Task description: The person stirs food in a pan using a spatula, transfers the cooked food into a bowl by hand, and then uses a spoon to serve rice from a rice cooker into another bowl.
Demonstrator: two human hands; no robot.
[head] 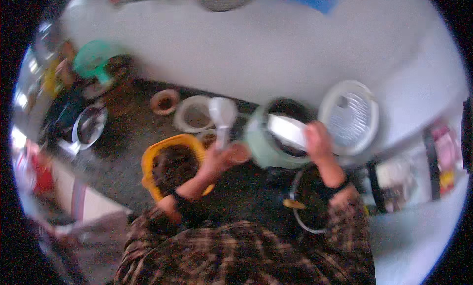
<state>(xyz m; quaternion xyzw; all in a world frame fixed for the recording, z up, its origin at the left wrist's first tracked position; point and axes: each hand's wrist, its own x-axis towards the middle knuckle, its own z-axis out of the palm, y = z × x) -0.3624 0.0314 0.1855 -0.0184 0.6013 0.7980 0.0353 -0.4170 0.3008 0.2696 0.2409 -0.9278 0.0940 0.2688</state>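
Observation:
The picture is blurred. My left hand (218, 157) is closed on a white spoon or scoop (223, 113), its rounded head pointing away from me. Just under that hand and wrist lies a yellow basin (147, 166) with dark contents. My right hand (318, 140) grips a white, box-like piece (286, 129), which is over the opening of a pale green pot or cooker (257, 140). Beside it, a round lid with a clear ribbed middle (349, 116) leans by the wall. A pale ring-shaped bowl (181, 115) and a small pinkish bowl (165, 102) are behind the yellow basin.
On the dark worktop (118, 177), a light-rimmed round pan or sieve (75, 133) lies at left. A green strainer or scoop (92, 61) is farther back. A thin pale hoop (301, 222) is below my right forearm. The white wall (277, 52) rises behind.

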